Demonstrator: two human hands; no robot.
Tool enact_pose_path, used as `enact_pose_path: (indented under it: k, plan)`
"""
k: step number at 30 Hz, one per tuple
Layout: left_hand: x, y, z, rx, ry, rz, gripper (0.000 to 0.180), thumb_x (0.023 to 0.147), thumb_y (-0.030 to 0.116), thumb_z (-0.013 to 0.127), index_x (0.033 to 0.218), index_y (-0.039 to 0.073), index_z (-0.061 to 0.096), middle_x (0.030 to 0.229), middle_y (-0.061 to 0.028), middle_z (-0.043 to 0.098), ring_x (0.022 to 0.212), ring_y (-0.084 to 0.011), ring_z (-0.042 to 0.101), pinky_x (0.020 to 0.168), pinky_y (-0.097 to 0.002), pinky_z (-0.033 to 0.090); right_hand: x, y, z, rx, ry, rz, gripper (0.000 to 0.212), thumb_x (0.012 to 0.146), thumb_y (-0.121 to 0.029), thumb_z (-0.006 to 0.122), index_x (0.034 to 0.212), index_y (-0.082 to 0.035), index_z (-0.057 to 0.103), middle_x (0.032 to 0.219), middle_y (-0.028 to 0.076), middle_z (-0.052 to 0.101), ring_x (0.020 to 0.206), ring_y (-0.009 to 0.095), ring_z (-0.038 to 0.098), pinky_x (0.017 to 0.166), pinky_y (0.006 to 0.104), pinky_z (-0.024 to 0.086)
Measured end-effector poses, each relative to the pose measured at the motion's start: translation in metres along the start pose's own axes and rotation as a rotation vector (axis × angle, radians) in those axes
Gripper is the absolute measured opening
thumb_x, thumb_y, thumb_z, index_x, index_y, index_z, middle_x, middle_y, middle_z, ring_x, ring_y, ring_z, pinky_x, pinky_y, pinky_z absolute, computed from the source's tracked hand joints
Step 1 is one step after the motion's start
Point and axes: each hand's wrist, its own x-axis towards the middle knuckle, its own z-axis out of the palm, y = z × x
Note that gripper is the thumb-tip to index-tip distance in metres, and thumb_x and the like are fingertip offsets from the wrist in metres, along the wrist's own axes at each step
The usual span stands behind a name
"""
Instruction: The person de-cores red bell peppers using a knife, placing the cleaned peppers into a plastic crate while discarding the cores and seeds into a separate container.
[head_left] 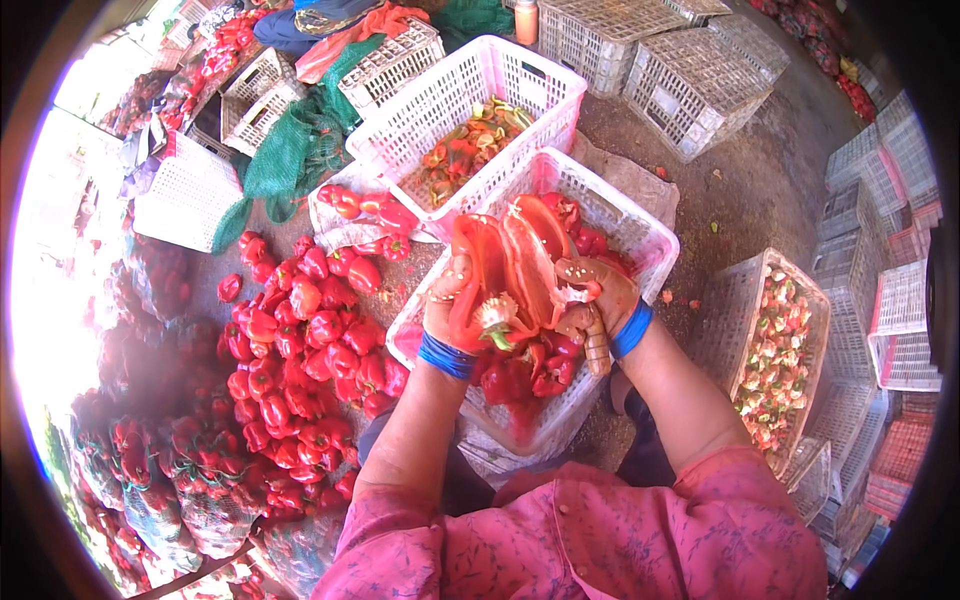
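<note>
Being held wide open over a white crate [655,250] is a big red pepper [525,260], split down its length, with the pale core [495,312] and a bit of green stem on show. One side is gripped by the left hand [447,290], fingers curled round the flesh, and the other by the right hand [605,290]. A brown ridged piece [597,348] can be seen just below the right hand, but what it is can't really be made out. Blue bands [632,328] are worn at both wrists.

More red peppers are heaped in the crate underneath. Just beyond it, a second white crate [395,145] is partly filled with orange and green scraps [470,150]. Off to the right, a tilted crate [735,305] is loaded with cut-out cores [770,360]. A loose pile of whole peppers [310,350] is spread on the left, with stuffed mesh bags [150,470] packed beside it.

As for labels, a pale patch [665,97] can be spotted on one of the far crates [715,85], but anything printed there is too small to be read.
</note>
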Motion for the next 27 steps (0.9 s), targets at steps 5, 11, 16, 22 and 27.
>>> enact_pose_path:
  k: [5, 11, 16, 22, 27]
  plan:
    - [0.013, -0.025, -0.009, -0.135, 0.119, 0.100, 0.049, 0.088, 0.020, 0.064, 0.134, 0.006, 0.052, 0.130, -0.0167, 0.060, 0.118, -0.0370, 0.058, 0.105, -0.0548, 0.044, -0.016, -0.013, 0.002, -0.308, 0.468, -0.338, 0.028, 0.091, -0.036, 0.066, 0.094, -0.008, 0.068, 0.066, 0.004, 0.064, 0.039, 0.016, 0.052, 0.035, 0.0310, 0.044]
    - [0.026, -0.025, 0.000, -0.189, 0.172, -0.112, 0.044, 0.088, 0.026, 0.065, 0.126, 0.005, 0.056, 0.124, -0.0160, 0.063, 0.113, -0.0347, 0.060, 0.101, -0.0525, 0.046, -0.026, -0.001, 0.024, -1.209, 0.404, -0.924, 0.059, 0.082, -0.027, 0.079, 0.128, 0.003, 0.057, 0.117, 0.018, 0.067, 0.105, 0.024, 0.066, 0.093, 0.0330, 0.051]
    - [0.024, -0.034, -0.005, -0.050, 0.285, -0.258, 0.037, 0.090, 0.031, 0.063, 0.116, 0.005, 0.061, 0.110, -0.0158, 0.068, 0.100, -0.0352, 0.065, 0.096, -0.0515, 0.049, -0.013, 0.019, 0.029, -1.801, 0.293, -0.863, 0.062, 0.083, -0.040, 0.071, 0.131, -0.005, 0.055, 0.121, 0.017, 0.064, 0.107, 0.034, 0.063, 0.087, 0.0422, 0.051]
    - [0.023, -0.046, -0.006, 0.298, 0.256, -0.114, 0.032, 0.095, 0.030, 0.056, 0.114, 0.005, 0.061, 0.110, -0.0171, 0.068, 0.100, -0.0352, 0.064, 0.093, -0.0517, 0.050, -0.002, 0.031, 0.016, -0.852, 0.089, -0.700, 0.046, 0.086, -0.027, 0.074, 0.123, -0.003, 0.060, 0.107, 0.006, 0.069, 0.096, 0.015, 0.066, 0.078, 0.0283, 0.053]
    - [0.031, -0.054, 0.004, 0.047, 0.294, -0.172, 0.031, 0.095, 0.019, 0.053, 0.116, -0.002, 0.060, 0.112, -0.0180, 0.067, 0.101, -0.0310, 0.067, 0.092, -0.0453, 0.053, 0.004, 0.028, 0.016, -0.789, 0.499, -0.788, 0.035, 0.096, -0.028, 0.065, 0.117, -0.001, 0.062, 0.084, -0.001, 0.065, 0.080, 0.010, 0.058, 0.073, 0.0271, 0.050]
